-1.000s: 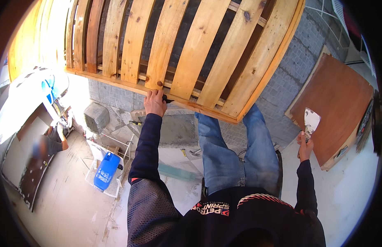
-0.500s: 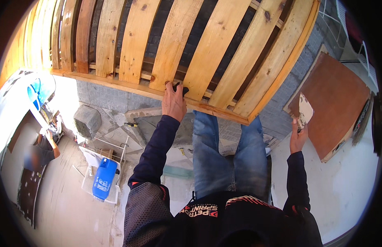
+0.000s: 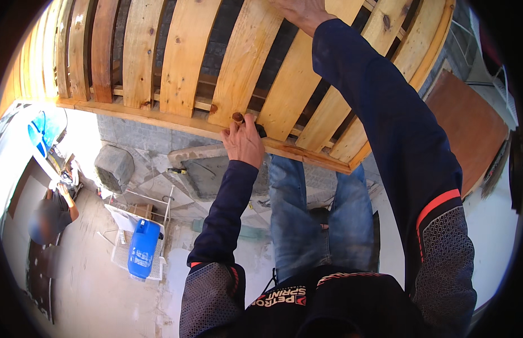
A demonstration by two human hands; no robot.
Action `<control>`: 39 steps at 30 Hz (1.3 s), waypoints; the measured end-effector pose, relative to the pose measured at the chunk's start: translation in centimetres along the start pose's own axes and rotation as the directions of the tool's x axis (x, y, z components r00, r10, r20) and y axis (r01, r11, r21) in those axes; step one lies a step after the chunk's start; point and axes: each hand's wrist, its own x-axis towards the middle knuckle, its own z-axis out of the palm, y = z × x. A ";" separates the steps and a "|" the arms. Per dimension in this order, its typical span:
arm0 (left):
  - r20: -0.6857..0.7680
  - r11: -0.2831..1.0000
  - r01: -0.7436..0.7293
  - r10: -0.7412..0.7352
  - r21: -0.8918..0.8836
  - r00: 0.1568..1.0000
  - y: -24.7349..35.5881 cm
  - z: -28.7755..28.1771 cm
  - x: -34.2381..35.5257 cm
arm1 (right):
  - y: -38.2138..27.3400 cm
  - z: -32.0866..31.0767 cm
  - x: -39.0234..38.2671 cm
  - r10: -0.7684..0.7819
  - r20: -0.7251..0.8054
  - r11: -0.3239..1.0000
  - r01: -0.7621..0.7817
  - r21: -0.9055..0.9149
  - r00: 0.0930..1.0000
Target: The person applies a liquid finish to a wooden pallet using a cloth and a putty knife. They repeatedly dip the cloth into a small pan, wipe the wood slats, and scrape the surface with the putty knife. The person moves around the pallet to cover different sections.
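Observation:
A large slatted wooden panel (image 3: 239, 62) fills the top of the view, its pale varnished slats ending at a long edge rail (image 3: 143, 117). At that rail, my left hand (image 3: 243, 142) is closed on a small dark object (image 3: 260, 130). A round brown end (image 3: 237, 117) shows at the fingertips; the thing's kind is unclear. My right arm stretches across the slats, and my right hand (image 3: 304, 11) lies over them at the upper edge of the view. Its fingers are largely cut off, so whether it holds anything is hidden.
To the left, a blue jerrycan (image 3: 143, 248) sits on a white mesh chair (image 3: 119, 242). Beyond it are a grey tub (image 3: 114, 168) and a blue bucket (image 3: 46, 129). Another person (image 3: 54, 217) is at far left. A brown board (image 3: 470, 121) leans at right.
My right hand has swung from beside the brown board up over the slats; the pale scraper-like blade it held is out of sight. My left hand has shifted slightly right and down.

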 end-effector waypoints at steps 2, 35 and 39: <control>0.041 0.997 0.014 -0.011 -0.080 0.999 -0.8 -0.6 -0.6 | -0.3 2.4 0.4 0.042 0.019 0.998 -0.041 -0.045 0.999; 0.348 0.998 -0.063 0.063 -0.012 0.935 -2.0 -4.3 3.0 | -0.1 7.6 0.9 0.038 -0.085 0.971 -0.057 -0.232 0.996; 0.239 0.850 0.192 -0.080 -0.491 0.968 -5.5 -8.9 2.5 | -0.1 7.6 0.9 0.013 -0.085 0.967 -0.034 -0.252 0.996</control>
